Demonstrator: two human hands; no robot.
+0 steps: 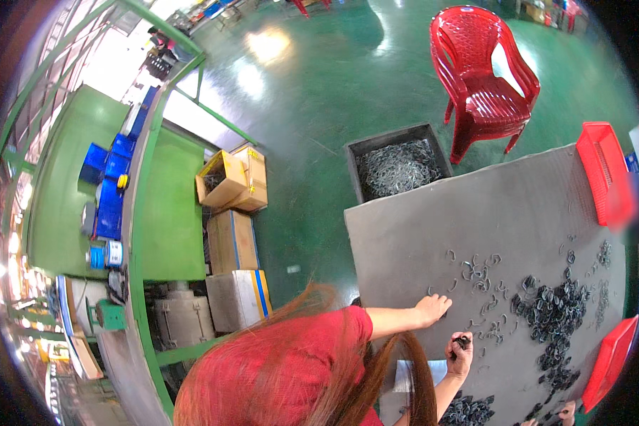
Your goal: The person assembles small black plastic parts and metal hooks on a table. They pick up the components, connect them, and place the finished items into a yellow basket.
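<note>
My left hand [433, 310] reaches over the grey tabletop [405, 241], near a few loose, thin C-shaped metal rings [479, 273]. Its fingers are bent together; what they pinch, if anything, is too small to make out. Closer to me, my right hand [461, 357] is closed around a small bunch of dark rings [463, 342]. Both sleeves are red, and long hair hangs beside my arms. A large spread of dark rings [554, 309] covers the table beyond my hands. Another dark pile [468, 410] lies by my right forearm.
Another person's hand [567, 412] shows at the lower right, near a red tray [609, 362]. A red basket [600, 167] stands at the table's far corner. A black bin of rings [397, 167] adjoins the table, and a red chair [483, 92] stands beyond. Cardboard boxes [233, 238] are stacked left.
</note>
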